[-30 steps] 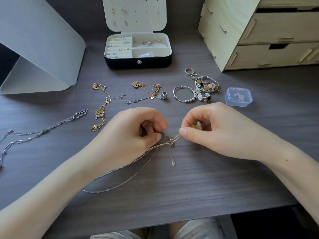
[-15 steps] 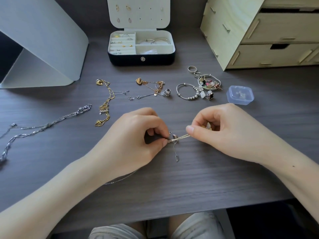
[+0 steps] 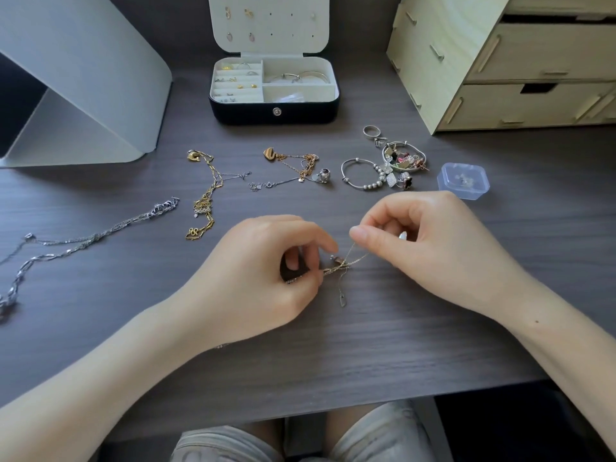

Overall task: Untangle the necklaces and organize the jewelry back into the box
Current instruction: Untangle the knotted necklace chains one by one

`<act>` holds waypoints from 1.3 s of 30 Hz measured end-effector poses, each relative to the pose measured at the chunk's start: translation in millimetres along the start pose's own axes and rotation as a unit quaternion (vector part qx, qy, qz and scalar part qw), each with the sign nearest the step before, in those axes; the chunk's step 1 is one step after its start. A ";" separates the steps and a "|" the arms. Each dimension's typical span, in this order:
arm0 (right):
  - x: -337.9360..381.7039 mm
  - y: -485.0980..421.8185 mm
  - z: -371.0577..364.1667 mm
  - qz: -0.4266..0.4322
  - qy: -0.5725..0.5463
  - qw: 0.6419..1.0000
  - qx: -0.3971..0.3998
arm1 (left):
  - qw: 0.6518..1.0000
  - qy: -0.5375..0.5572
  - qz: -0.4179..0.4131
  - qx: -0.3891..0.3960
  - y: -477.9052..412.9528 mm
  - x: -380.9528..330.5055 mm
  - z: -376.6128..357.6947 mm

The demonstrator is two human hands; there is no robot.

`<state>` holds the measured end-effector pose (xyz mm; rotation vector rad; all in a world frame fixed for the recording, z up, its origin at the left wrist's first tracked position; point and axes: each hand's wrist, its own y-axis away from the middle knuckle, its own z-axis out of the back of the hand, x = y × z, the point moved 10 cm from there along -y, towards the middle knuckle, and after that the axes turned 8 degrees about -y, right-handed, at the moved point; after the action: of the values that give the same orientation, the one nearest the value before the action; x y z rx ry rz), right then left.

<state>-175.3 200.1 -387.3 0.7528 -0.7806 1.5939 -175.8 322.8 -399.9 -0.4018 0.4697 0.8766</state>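
Surface: dark wood-grain desk, with loose chains and bracelets strewn across its middle.
Room: grey folded stand far left, pale wooden drawer unit far right.
Jewelry box: open, with earrings pinned in the lid. Its left slots hold rings and studs and the back right compartment holds bangles.
Clear case: small pieces inside, too blurred to name.
Tangled necklaces: on the desk between the hands.
Left hand: thumb and forefinger pinch the knot.
Right hand: fingertips pinch one fine strand, which rises from the knot.

Matt dark wood-grain desk — shiny gold and silver metal chains, pale unfinished wooden drawers.
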 end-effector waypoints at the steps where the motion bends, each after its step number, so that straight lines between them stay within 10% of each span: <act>1: 2.4 -1.7 -2.6 0.004 -0.012 1.000 0.013 | 1.000 0.025 0.012 0.001 -2.2 1.7 -0.6; 13: -9.7 -22.2 -8.7 -0.032 0.024 0.997 0.073 | 0.984 0.150 0.084 0.048 -30.3 20.3 -2.4; 39: 10.4 -16.8 -5.8 0.115 0.100 0.988 0.027 | 0.998 -0.022 0.037 -0.053 -29.7 12.8 10.5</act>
<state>-160.5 212.8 -380.7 0.5455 -0.6990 1.8732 -142.5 319.1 -394.0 -0.4637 0.4010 0.9822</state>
